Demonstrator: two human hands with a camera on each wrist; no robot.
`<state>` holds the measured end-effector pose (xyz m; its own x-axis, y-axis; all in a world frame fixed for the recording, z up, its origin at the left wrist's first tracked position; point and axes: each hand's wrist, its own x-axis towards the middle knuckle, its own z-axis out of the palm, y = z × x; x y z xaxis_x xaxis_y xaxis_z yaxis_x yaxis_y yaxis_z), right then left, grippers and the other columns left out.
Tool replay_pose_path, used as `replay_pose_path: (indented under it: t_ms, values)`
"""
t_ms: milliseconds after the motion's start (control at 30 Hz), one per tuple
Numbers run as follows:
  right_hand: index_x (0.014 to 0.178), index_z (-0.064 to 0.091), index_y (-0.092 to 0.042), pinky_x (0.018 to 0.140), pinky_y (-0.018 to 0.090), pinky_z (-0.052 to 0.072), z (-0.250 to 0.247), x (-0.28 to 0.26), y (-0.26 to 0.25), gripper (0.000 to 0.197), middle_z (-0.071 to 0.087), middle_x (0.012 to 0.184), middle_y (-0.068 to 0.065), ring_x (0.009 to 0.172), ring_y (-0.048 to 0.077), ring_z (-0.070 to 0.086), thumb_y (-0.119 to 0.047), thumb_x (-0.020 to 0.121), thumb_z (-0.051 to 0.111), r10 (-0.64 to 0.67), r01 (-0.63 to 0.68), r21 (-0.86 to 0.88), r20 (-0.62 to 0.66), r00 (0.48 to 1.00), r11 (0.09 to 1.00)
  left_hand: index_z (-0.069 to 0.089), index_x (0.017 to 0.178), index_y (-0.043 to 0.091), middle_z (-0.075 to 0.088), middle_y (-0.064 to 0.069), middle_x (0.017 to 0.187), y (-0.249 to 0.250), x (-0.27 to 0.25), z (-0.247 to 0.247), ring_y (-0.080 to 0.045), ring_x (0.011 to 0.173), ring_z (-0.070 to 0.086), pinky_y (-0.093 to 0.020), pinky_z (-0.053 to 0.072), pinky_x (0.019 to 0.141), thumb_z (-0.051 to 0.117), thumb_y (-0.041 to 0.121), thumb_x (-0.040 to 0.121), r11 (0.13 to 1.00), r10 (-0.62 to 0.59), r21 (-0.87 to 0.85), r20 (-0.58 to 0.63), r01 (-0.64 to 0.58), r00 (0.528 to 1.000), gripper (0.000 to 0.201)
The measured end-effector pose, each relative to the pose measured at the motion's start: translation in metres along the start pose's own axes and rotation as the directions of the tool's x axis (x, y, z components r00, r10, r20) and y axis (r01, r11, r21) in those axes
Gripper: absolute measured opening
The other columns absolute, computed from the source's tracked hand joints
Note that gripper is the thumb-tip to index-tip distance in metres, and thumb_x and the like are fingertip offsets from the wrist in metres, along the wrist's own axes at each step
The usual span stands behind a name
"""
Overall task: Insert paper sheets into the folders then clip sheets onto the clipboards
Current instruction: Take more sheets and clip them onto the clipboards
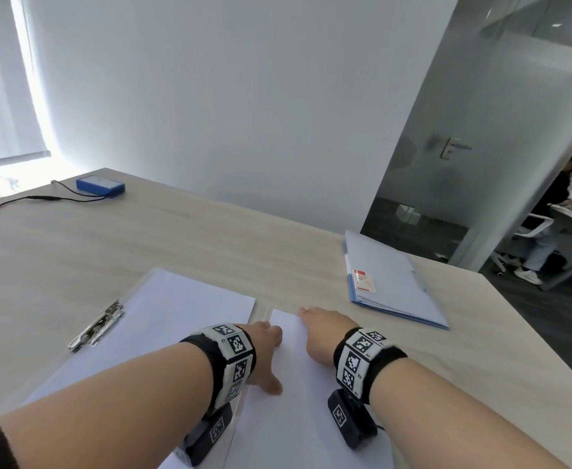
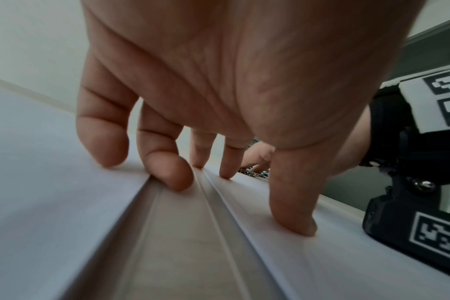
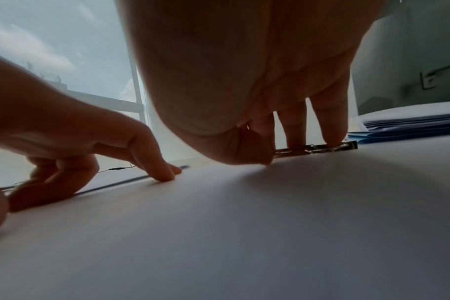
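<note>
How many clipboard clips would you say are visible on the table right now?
2. One metal clip sits on the left clipboard, clamping paper. The second clip lies under the right hand fingers, visible only from the right wrist view. Others may be hidden.

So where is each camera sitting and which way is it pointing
Head: on the head, looking forward and down at the table; both forearms, left hand and right hand show.
Left wrist: under the left palm, looking along its fingers on the paper.
Right wrist: under the right palm, facing the clip; both hands show.
Shared: all see the paper.
</note>
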<state>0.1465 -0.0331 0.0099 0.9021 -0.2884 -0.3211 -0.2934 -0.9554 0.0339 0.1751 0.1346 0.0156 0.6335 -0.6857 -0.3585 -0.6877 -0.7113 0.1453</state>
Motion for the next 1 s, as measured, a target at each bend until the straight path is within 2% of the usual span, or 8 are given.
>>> replay_pose_path:
  t_ms: [200,333,400,467,600,700,833,1000]
  values:
    - [0.155,0.027,-0.018,0.114,0.044,0.039,0.0,0.001,-0.002,0.067,0.032,0.16,0.002,0.143,0.03,0.039,-0.01,0.09,0.038,0.014,-0.014,0.004,0.041,0.999,1.0,0.037,0.139,0.026,0.04,0.009,0.143,0.001,-0.001,0.002,-0.026,0.112,0.059,-0.042,0.048,0.094,0.07,0.059,0.071,1.0,-0.008,-0.01,-0.007,0.008,1.0,0.082]
    - [0.156,0.029,-0.012,0.122,0.04,0.024,0.002,-0.019,0.008,0.065,0.025,0.164,0.007,0.15,0.029,0.024,-0.016,0.093,0.045,-0.035,0.034,0.266,0.0,0.999,0.963,0.032,0.143,0.029,0.027,0.015,0.154,-0.002,-0.004,0.008,-0.024,0.121,0.056,-0.037,0.042,0.096,0.067,0.06,0.073,0.998,-0.016,-0.067,-0.014,0.015,1.0,0.084]
    - [0.154,0.038,-0.02,0.123,0.035,0.021,0.012,-0.036,0.019,0.064,0.027,0.164,0.001,0.152,0.022,0.022,-0.02,0.091,0.047,-0.009,0.044,0.498,-0.072,0.997,0.866,0.031,0.144,0.029,0.022,0.015,0.157,-0.003,-0.005,0.009,-0.022,0.126,0.052,-0.036,0.039,0.099,0.067,0.058,0.075,0.996,-0.016,-0.089,-0.014,0.015,1.0,0.083]
    - [0.148,0.047,-0.028,0.121,0.036,0.029,0.025,-0.057,0.034,0.059,0.039,0.154,-0.009,0.147,0.015,0.033,-0.024,0.088,0.048,0.084,0.02,0.666,-0.124,0.989,0.746,0.031,0.145,0.027,0.024,0.015,0.155,-0.001,-0.007,0.008,-0.02,0.126,0.051,-0.034,0.038,0.099,0.067,0.056,0.077,0.994,-0.007,-0.108,-0.017,0.005,1.0,0.082]
    - [0.134,0.058,-0.023,0.095,0.027,0.046,0.044,-0.102,0.063,0.042,0.055,0.131,-0.009,0.118,0.011,0.056,-0.017,0.094,0.05,0.304,-0.046,0.846,-0.141,0.942,0.532,0.031,0.145,0.025,0.031,0.013,0.15,0.002,-0.008,0.007,-0.018,0.123,0.052,-0.031,0.039,0.096,0.068,0.052,0.078,0.992,-0.002,-0.129,-0.016,0.0,1.0,0.082]
    - [0.121,0.065,-0.025,0.099,0.034,0.05,0.053,-0.135,0.075,0.029,0.066,0.121,-0.01,0.11,0.009,0.061,-0.021,0.093,0.056,0.42,-0.037,0.926,-0.134,0.898,0.375,0.031,0.145,0.024,0.034,0.011,0.149,0.004,-0.009,0.007,-0.018,0.123,0.052,-0.03,0.038,0.095,0.068,0.051,0.078,0.993,-0.008,-0.121,-0.023,0.005,1.0,0.081]
    - [0.109,0.068,-0.025,0.098,0.042,0.051,0.058,-0.16,0.074,0.021,0.063,0.111,-0.012,0.099,0.002,0.055,-0.018,0.096,0.053,0.446,-0.05,0.987,-0.025,0.895,0.155,0.032,0.144,0.023,0.035,0.01,0.149,0.008,-0.011,0.005,-0.019,0.123,0.052,-0.031,0.039,0.098,0.068,0.051,0.079,0.997,-0.024,-0.078,-0.009,0.023,1.0,0.079]
    - [0.106,0.068,-0.02,0.09,0.047,0.051,0.056,-0.155,0.077,0.016,0.059,0.117,-0.002,0.115,0.016,0.052,-0.02,0.095,0.056,0.477,-0.049,0.991,0.105,0.872,-0.128,0.036,0.142,0.02,0.043,0.003,0.145,0.02,-0.007,-0.001,-0.024,0.123,0.054,-0.036,0.042,0.101,0.069,0.051,0.077,0.997,-0.065,0.051,0.006,0.064,0.998,0.08]
